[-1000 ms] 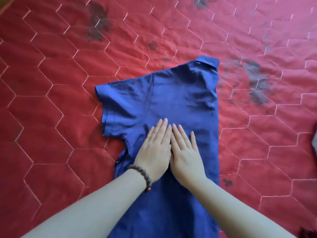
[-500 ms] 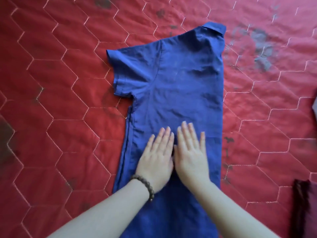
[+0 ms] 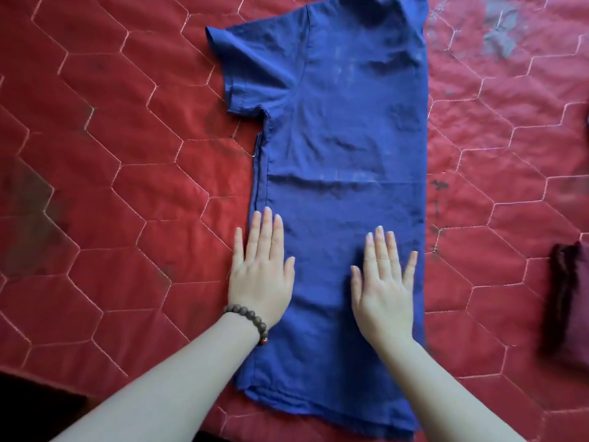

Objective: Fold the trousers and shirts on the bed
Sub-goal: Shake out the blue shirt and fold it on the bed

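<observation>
Two hands: both flat on the blue shirt (image 3: 344, 138), fingers straight, palms down, gripping nothing.
Left hand (image 3: 261, 275): presses the shirt's left edge, its little finger lying over onto the red quilted bed (image 3: 95, 154); a beaded bracelet (image 3: 247, 320) sits on the wrist.
Right hand (image 3: 384, 291): spread and relaxed, pressing the cloth just inside the straight edge on its outer side.
Shirt: lies lengthwise on the bed, already folded in half down its length, collar end well beyond the fingertips, hem near the wrists and forearms.
Sleeve (image 3: 251, 68): sticks out ahead of the left hand, off to that hand's outer side, not yet tucked in.
Crease: a faint cross line runs just beyond both sets of fingertips.
Step in hand: smoothing, I judge — palms set apart across the lower body to flatten it.
Next move: probably the sleeve comes over onto the body, which calls for the left hand to reach forward and pinch its cuff; then the hem end goes up toward the collar.
Beside the right hand: a dark maroon cloth (image 3: 570, 307) lies well out to its outer side, blurred, so I cannot tell what garment it is.
</observation>
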